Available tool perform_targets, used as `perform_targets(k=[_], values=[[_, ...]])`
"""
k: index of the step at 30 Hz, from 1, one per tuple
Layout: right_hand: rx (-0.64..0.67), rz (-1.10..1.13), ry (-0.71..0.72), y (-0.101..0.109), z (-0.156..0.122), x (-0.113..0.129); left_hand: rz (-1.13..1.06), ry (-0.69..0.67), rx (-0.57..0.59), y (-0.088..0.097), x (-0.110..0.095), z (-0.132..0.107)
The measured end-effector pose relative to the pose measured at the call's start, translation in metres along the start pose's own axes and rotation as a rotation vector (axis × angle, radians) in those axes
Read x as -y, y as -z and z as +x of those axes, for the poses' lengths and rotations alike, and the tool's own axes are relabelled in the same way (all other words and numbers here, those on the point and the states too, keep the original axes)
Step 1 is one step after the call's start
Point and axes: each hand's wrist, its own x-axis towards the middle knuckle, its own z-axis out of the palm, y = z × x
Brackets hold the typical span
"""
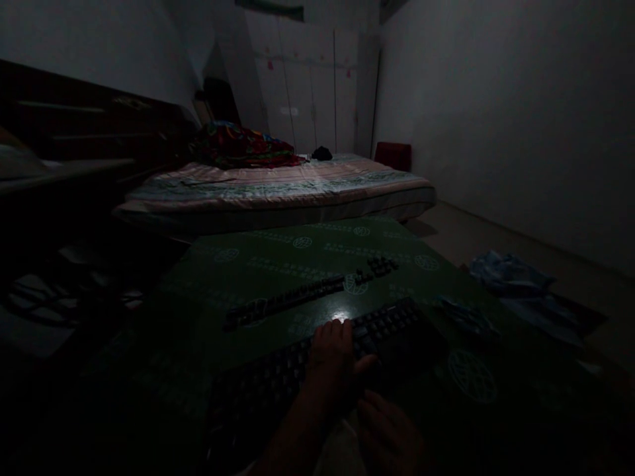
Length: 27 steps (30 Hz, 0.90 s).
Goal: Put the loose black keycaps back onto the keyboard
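A black keyboard (278, 377) lies at a slant on the green table, several of its keys showing on both sides of my hand. My left hand (332, 354) is across the middle of it, with the fingers bent over its far edge and the thumb out to the right. Close to the near edge of the keyboard is my right hand (387, 430), its fingers curled; deep shadow hides whatever they hold. Beyond the keyboard lies a long row of loose black keycaps (288, 297), with a smaller group of keycaps (380, 268) to its right.
The green table (258, 258) has pale printed marks. On its right lies a crumpled bluish item (466, 317), too dark to name. Blue cloth (510, 274) is farther right. Behind stands a bed (278, 192) with a red blanket (243, 145); a pale wardrobe (307, 86) is at the back.
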Motion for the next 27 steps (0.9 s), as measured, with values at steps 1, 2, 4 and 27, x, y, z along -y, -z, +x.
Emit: perform_targets(k=[1,2,4,27], values=[[0.013,-0.004,0.022,-0.001,-0.002,-0.001,-0.002,0.001,-0.001,0.0,0.0,0.0],[0.031,0.004,0.027,-0.003,-0.004,0.0,-0.007,0.004,0.001,0.0,0.0,0.0],[0.072,0.034,-0.055,-0.006,-0.009,0.003,-0.021,0.012,0.013,0.0,0.001,0.0],[0.141,-0.09,-0.557,0.051,0.024,-0.137,-0.071,0.007,-0.062,-0.01,0.006,-0.002]])
